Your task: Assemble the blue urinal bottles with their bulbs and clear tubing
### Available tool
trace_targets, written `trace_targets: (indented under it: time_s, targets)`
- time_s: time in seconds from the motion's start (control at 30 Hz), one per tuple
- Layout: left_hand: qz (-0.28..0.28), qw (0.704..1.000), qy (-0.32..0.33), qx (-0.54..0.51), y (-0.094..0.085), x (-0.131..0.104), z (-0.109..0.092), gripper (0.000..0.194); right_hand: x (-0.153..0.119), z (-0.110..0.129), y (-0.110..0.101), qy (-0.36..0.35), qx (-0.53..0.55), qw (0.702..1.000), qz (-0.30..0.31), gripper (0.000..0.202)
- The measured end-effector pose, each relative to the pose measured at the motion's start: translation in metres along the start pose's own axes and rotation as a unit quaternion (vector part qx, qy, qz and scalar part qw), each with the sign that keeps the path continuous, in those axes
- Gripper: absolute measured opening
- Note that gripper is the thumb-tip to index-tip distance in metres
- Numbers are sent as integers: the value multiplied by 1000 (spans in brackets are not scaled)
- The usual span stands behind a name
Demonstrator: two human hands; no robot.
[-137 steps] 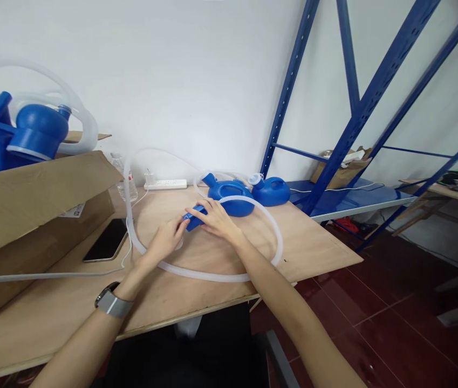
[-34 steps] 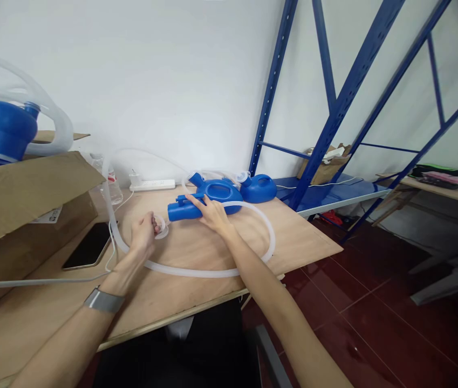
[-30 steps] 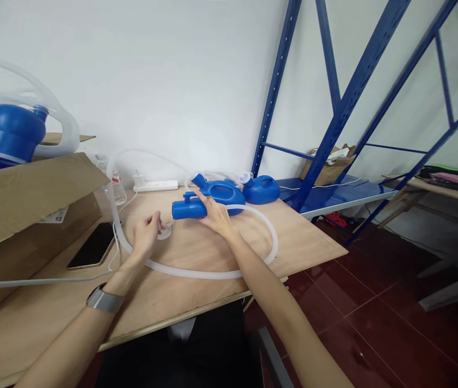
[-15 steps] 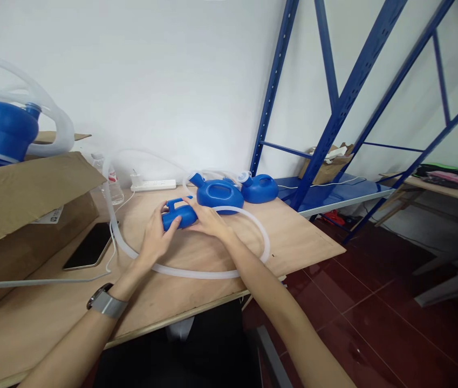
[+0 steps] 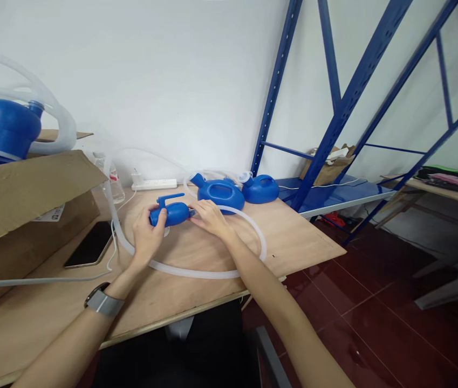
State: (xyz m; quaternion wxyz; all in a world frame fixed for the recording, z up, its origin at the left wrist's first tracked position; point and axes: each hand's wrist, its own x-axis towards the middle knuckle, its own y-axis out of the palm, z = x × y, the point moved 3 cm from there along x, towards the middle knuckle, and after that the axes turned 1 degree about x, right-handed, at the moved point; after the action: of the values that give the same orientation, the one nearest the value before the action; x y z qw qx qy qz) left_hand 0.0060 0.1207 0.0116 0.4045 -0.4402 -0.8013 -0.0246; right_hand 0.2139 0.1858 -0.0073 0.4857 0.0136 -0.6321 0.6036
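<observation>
On my feed: left hand (image 5: 146, 235) curled around a blue bottle's (image 5: 176, 214) wide end; right hand (image 5: 211, 218) nearly closed, fingertips at its neck. Bottle over table (image 5: 297, 237), nearer back edge.

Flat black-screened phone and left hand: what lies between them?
Head view: a thin white cable and a curved translucent plastic tube lie between the phone and left hand.

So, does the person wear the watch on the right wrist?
No, the watch is on the left wrist, on the same arm as the left hand that grips the blue piece.
</observation>
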Motion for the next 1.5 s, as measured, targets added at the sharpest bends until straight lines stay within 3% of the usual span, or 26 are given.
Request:
trace_targets:
  time_s: [0.1, 0.23, 0.43, 0.7, 0.87, 1.03, 1.3, 1.5]
  targets:
    - [5, 999, 32, 9, 0, -1, -2, 35, 0, -3, 1, 2, 63, 998, 19, 50]
    - [7, 999, 41, 15, -2, -2, 0, 34, 2, -11, 1, 34, 156, 986, 39, 34]
    - [5, 999, 31, 15, -2, 0, 3, 32, 4, -12, 4, 91, 225, 970, 23, 33]
    - [-2, 1000, 19, 7, -2, 0, 3, 33, 5, -12, 7, 127, 317, 939, 40, 48]
    - [-4, 1000, 15, 9, -3, -1, -1, 32, 6, -15, 6, 135, 299, 943, 53, 35]
    - [-11, 1000, 13, 12, -3, -1, 0, 33, 5, -6, -3, 132, 326, 935, 50, 44]
    - [-7, 1000, 1, 0, -3, 0, 3, 33, 6, -16, 5, 169, 418, 891, 52, 45]
    - [-6, 1000, -6, -1, -2, 0, 4, 34, 7, -20, 6, 189, 448, 873, 30, 36]
